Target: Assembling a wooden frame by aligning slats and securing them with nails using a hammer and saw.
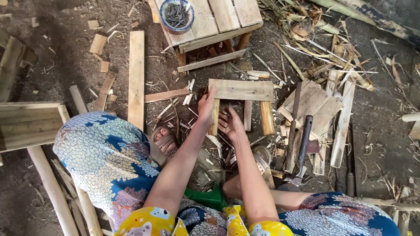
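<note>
A small wooden frame lies on the dirt floor: a flat top board (241,89) laid across three short wooden legs. My left hand (206,106) rests on the left leg (214,119), fingers reaching up to the board's left end. My right hand (230,124) lies open just right of that leg, palm down, between it and the middle slat (247,115). The right leg (266,117) lies untouched.
A hammer (302,150) lies to the right, near loose planks (313,105). A blue bowl of nails (176,15) sits on a slatted wooden stool (218,17) beyond. A long plank (136,76) lies at left, a wooden box (28,124) far left. Wood scraps cover the ground.
</note>
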